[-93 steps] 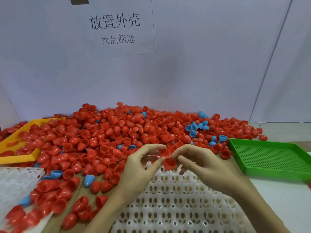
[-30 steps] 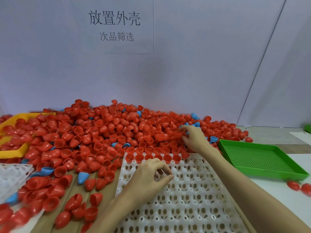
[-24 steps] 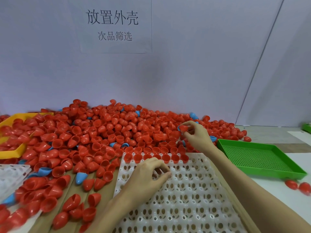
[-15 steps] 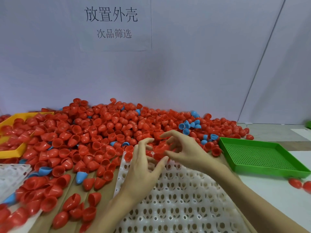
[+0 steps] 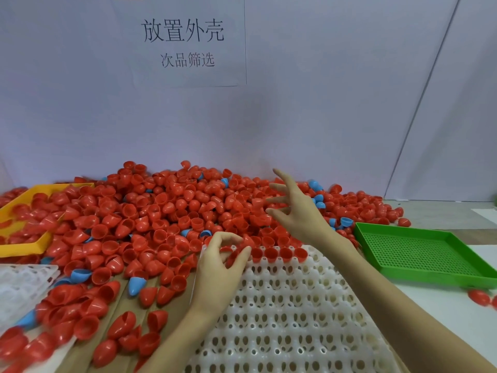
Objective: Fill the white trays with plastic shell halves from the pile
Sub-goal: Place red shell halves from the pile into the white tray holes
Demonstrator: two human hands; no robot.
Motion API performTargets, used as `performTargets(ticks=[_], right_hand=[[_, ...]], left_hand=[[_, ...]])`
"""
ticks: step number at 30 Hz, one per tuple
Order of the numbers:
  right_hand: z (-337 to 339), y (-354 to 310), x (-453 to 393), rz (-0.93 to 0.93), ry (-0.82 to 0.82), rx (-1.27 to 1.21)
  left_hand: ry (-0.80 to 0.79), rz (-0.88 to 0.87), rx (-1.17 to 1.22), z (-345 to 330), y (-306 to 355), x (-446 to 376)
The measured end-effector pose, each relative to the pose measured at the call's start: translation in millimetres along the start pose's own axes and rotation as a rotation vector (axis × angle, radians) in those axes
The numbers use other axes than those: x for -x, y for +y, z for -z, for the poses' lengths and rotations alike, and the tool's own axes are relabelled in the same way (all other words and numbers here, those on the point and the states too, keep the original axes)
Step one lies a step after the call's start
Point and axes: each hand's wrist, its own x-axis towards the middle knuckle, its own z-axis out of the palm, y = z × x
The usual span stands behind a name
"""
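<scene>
Shell halves, red plastic with a few blue ones mixed in, form a broad pile [image 5: 166, 211] across the middle of the frame, from the left edge to right of centre, against the pale back wall. Your white moulded plastic tray [image 5: 290, 313] with rows of round pockets fills the lower centre; its far row holds a line of red shell halves [image 5: 279, 253], open side up, and the nearer rows show bare pockets.

Your left hand [image 5: 219, 267] sits at the tray's far left corner, fingers curled with thumb and forefinger closing on a red shell half [image 5: 233, 255] at the left end of that filled row. Whether the shell is seated in its pocket you cannot tell from this view.

Your right hand [image 5: 298, 211] is raised over the right part of the pile, just beyond the filled row, fingers spread and straight, holding nothing.

A second white tray [image 5: 21, 286] shows at the lower left edge, partly buried under loose red halves. A yellow plastic tray [image 5: 24, 246] lies at mid left with red halves inside it and piled against its right side. A green perforated plastic tray [image 5: 425, 254] rests on the counter [image 5: 441, 313] at mid right, just beside the white tray. A few stray red halves [image 5: 480, 297] lie near the right edge below it. A white paper sign [image 5: 185, 41] with black printed characters hangs on the wall at upper centre.
</scene>
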Motion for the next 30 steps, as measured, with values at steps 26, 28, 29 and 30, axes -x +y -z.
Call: performTargets(ticks=[26, 28, 29, 30], right_hand=[[8.6, 1.1, 98.7, 0.072, -0.201, -0.200], [8.1, 1.5, 99.3, 0.085, -0.212, -0.161], [7.7, 2.4, 99.4, 0.090, -0.207, -0.140], [7.4, 3.9, 99.3, 0.090, -0.198, -0.127]], left_hand=[[-0.162, -0.143, 0.027, -6.1, 10.3, 7.7], [-0.189, -0.144, 0.017, -6.5, 10.3, 8.9], [-0.191, -0.144, 0.012, -6.3, 10.0, 9.1], [-0.189, -0.143, 0.007, -6.1, 9.7, 9.1]])
